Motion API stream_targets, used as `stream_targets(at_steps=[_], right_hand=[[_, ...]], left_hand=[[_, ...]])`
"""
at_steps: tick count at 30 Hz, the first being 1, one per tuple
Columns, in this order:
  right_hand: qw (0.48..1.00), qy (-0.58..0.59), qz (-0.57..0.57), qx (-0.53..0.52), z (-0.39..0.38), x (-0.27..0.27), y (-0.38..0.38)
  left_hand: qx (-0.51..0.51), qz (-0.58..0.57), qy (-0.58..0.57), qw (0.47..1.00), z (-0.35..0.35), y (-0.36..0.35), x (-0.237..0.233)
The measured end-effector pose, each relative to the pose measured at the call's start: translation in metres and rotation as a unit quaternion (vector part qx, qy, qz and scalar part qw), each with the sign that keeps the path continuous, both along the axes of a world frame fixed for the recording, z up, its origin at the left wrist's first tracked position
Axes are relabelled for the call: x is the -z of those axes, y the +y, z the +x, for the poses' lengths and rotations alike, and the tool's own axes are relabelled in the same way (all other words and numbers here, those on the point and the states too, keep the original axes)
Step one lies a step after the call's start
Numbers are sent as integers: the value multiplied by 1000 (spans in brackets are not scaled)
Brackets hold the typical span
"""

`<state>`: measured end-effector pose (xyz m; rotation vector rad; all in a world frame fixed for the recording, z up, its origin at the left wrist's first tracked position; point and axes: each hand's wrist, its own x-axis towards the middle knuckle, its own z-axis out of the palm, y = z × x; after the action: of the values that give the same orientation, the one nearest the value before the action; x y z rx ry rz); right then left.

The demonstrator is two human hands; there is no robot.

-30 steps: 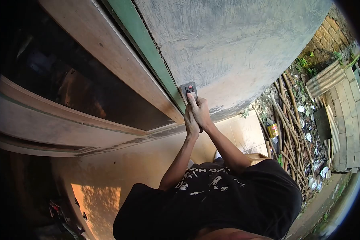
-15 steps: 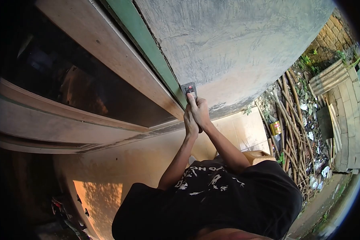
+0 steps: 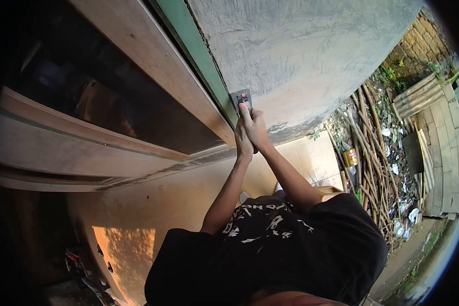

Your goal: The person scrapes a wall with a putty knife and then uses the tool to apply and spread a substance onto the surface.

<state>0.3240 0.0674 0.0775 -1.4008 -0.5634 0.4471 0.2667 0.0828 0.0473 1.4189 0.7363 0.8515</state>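
Note:
Both hands are pressed together around a flat grey tool with a small red mark near its top. The tool lies against the grey plastered wall, beside the green frame strip. My right hand overlaps my left hand, fingers closed on the tool's handle. Most of the handle is hidden under the hands; a dark end shows below them.
A dark glass pane in a wooden frame stands at left. Below is a tiled floor. On the right lie a pile of sticks, a yellow packet, litter and corrugated sheets. A light-brown object is near my right elbow.
Both hands and the tool appear slightly higher in view. The camera view has shifted a little; the hands keep the same hold, with the tool still beside the green strip.

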Motion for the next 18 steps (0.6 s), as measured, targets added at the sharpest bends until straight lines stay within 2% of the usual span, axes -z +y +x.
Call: stream_targets(at_steps=[2,4,7,18], right_hand=[[1000,19,-19,4,-3,22,-5],[1000,18,-19,3,-5,19,-7],[1000,24,-11,6,-8,23,-6],[998,30,-47,12,-5,54,-7]], left_hand=[[4,-5,30,1000,-7,-4,20],[24,-13,43,999,-8,-2,23],[35,-25,2,999,-9,2,32],[16,-44,32,998,-12,-10,52]])
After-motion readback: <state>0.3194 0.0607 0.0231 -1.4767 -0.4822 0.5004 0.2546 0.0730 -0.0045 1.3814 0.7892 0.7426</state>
